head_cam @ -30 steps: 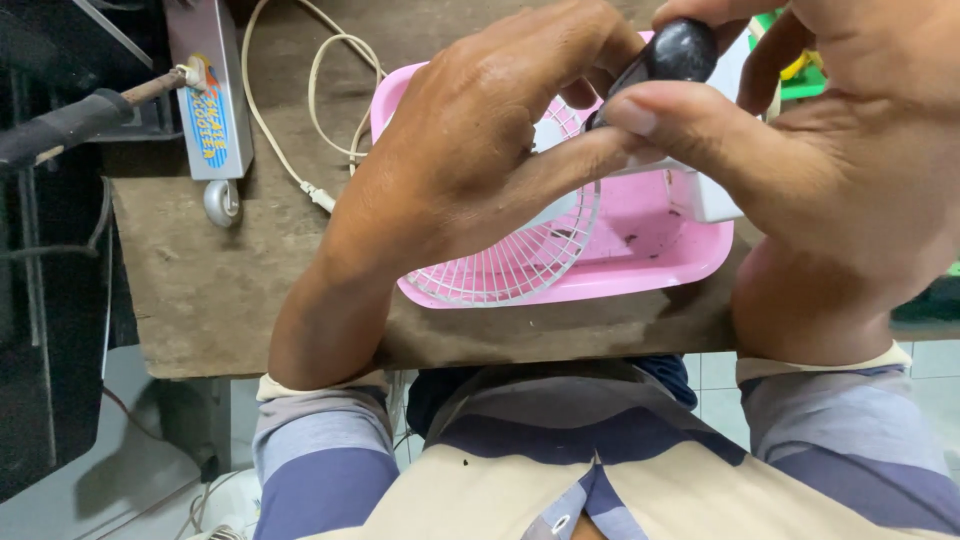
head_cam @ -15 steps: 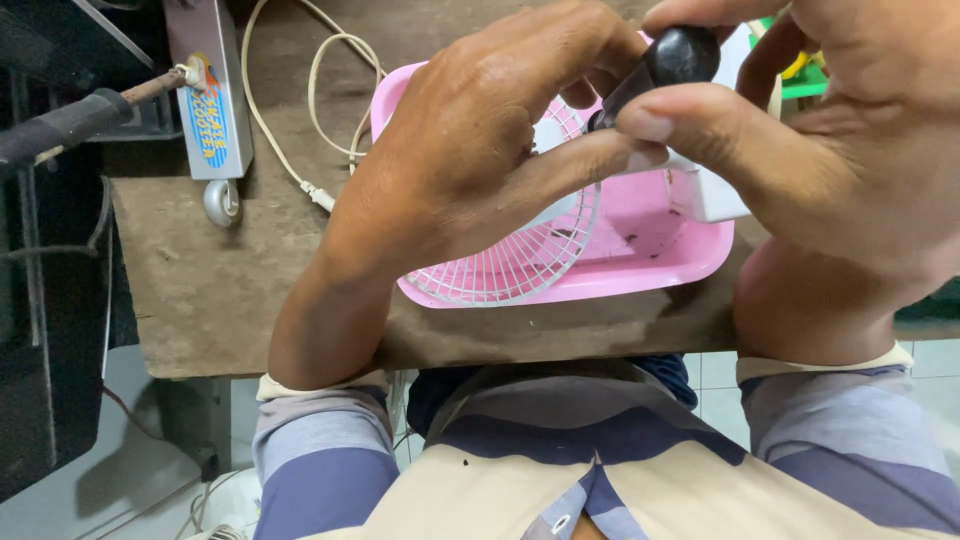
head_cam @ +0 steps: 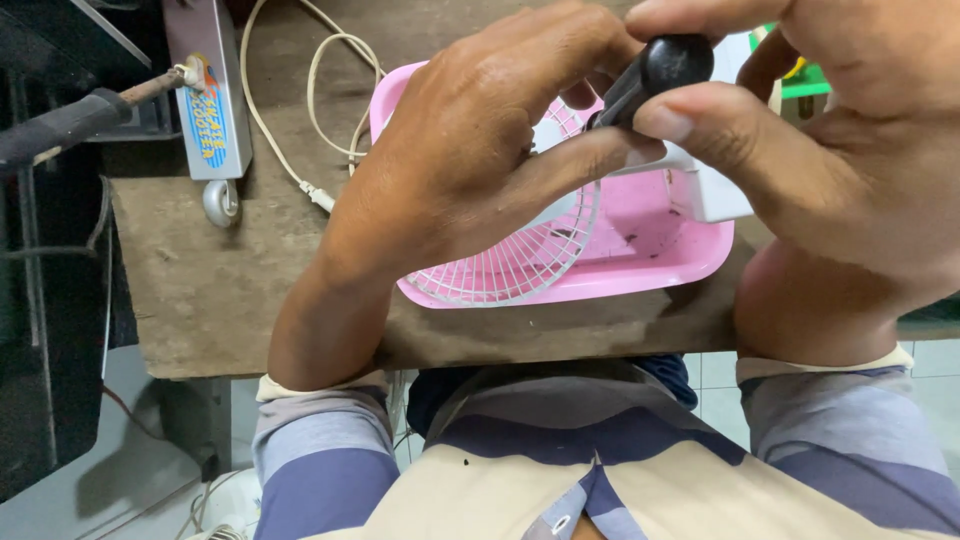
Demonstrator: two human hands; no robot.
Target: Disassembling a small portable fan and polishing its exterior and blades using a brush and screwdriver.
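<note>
A small pink fan with a white wire grille lies on a brown wooden table. My left hand rests over the fan's grille and white hub, its thumb reaching towards the tool. My right hand pinches the black rounded handle of a screwdriver between thumb and fingers, just above the fan. The tool's tip is hidden behind my left hand.
A soldering iron juts in from the left next to a grey box with a blue label. A cream cable loops across the table behind the fan. A green object sits at the far right.
My right hand has shifted slightly on the screwdriver handle, which has tilted a little. My left hand and the fan stay where they were.
</note>
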